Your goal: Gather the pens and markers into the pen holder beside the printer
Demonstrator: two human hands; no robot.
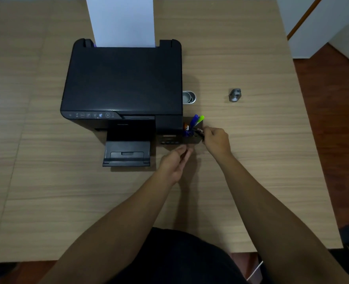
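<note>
A black pen holder (191,139) stands against the right front corner of the black printer (122,83). A blue marker (193,120), a green marker (200,119) and an orange one (185,126) stick out of it. My right hand (215,140) is at the holder's right rim, fingers pinched on a dark pen (199,131) whose tip is over the holder. My left hand (174,161) hovers just in front of the holder, fingers loosely curled and holding nothing that I can see.
A white sheet (121,21) stands in the printer's rear feed, and its output tray (127,153) juts toward me. A small round metal tin (189,97) sits by the printer's right side. A grey metal object (235,95) lies farther right on the wooden table (46,181).
</note>
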